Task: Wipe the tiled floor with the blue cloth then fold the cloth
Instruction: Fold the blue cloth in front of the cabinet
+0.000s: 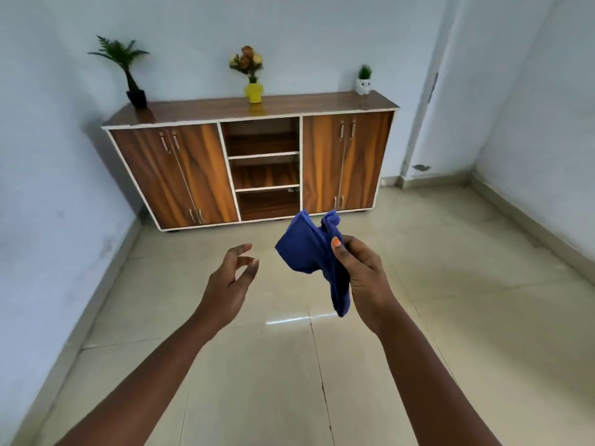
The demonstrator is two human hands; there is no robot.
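The blue cloth [306, 249] hangs crumpled in the air in front of me, above the beige tiled floor [273, 365]. My right hand [360, 272] grips it, thumb pressed on its upper right part, and a strip of cloth dangles down past the palm. My left hand [230, 281] hovers a short way left of the cloth. It holds nothing and its fingers are spread and slightly curled. The cloth and the left hand do not touch.
A wooden cabinet [341, 162] with open middle shelves stands against the far wall. On top are a black-potted plant [133, 91], a yellow vase of flowers [253, 91] and a small white pot [363, 85]. Walls close in left and right.
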